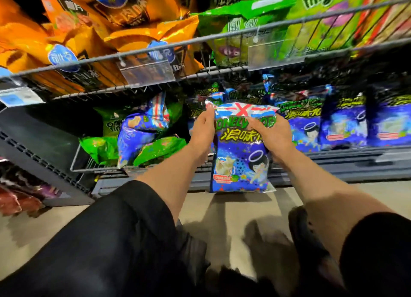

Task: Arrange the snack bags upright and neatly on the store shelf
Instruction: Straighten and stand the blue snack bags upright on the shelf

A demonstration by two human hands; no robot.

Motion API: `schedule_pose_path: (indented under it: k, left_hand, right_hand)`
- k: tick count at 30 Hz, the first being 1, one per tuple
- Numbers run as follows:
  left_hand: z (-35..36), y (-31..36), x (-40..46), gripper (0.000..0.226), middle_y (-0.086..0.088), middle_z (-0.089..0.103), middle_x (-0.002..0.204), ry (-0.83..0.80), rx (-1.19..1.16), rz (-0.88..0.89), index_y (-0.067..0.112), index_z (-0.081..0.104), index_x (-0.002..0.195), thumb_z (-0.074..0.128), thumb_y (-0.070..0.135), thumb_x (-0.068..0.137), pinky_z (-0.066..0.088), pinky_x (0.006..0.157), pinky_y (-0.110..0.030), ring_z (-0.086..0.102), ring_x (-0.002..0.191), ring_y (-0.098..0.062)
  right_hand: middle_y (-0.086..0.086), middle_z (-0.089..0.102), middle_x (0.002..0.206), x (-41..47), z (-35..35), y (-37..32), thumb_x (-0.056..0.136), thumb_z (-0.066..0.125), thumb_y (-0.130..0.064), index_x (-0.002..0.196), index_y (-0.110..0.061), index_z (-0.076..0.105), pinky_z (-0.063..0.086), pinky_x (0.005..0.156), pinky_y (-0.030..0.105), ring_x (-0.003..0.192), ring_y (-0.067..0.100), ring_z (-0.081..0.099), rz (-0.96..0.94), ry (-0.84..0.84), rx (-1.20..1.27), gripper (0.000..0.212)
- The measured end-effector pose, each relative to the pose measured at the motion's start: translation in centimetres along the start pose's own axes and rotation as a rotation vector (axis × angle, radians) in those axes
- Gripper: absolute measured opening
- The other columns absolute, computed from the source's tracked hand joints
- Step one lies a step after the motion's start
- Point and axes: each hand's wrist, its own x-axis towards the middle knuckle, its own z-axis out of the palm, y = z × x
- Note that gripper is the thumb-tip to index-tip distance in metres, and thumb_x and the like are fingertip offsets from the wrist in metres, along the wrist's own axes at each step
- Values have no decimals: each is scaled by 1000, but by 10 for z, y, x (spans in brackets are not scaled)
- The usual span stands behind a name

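Beige floor, clear price-tag holders on rail.

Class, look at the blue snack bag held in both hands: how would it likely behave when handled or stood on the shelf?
The blue snack bag looks puffed, so probably light. Its glossy film may be slippery. It likely tips easily, like the slumped blue bag.

Light: overhead, glaring off foil bags above the hands | shadows: pooling on floor below | edges: bending, blurring, oversaturating
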Motion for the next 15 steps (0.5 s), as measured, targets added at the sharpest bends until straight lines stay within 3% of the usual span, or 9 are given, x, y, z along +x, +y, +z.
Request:
schedule_pose_path:
  k: [2,5,7,11,15]
  left_hand:
    - [11,-17,-8,68,2,62,120,-83,123,-35,11,40,134,56,55,85,55,78,-16,63,98,-7]
    - [23,-53,-21,92,3,57,125,-182,202,-15,20,21,138,82,31,71,52,94,-27,60,109,-10]
    - [29,-73,-16,98,3,59,124,-200,160,10,22,22,137,87,19,64,52,96,-32,62,109,-12]
    - [26,-84,4,111,2,62,127,-195,196,8,30,31,134,92,48,43,48,98,-48,62,114,-21]
    - [30,-71,21,103,4,64,124,-166,174,15,30,37,131,88,57,45,48,98,-48,62,113,-19]
  right_hand:
    - [-14,70,64,2,-6,6,82,72,-19,77,-6,68,50,69,15,67,-5,63,-13,22,-85,14]
    - [6,74,82,6,-11,21,80,72,-30,81,-5,72,54,78,33,78,14,67,30,79,-160,24]
    - [10,74,86,7,-14,29,79,72,-33,82,-5,72,54,80,38,81,18,68,55,96,-162,28]
    - [10,70,100,7,-19,34,76,74,-40,103,-5,63,52,87,46,94,25,67,155,61,-97,46]
    - [3,60,121,7,-20,36,53,79,-60,131,-17,37,49,97,44,110,20,60,200,-18,-90,98]
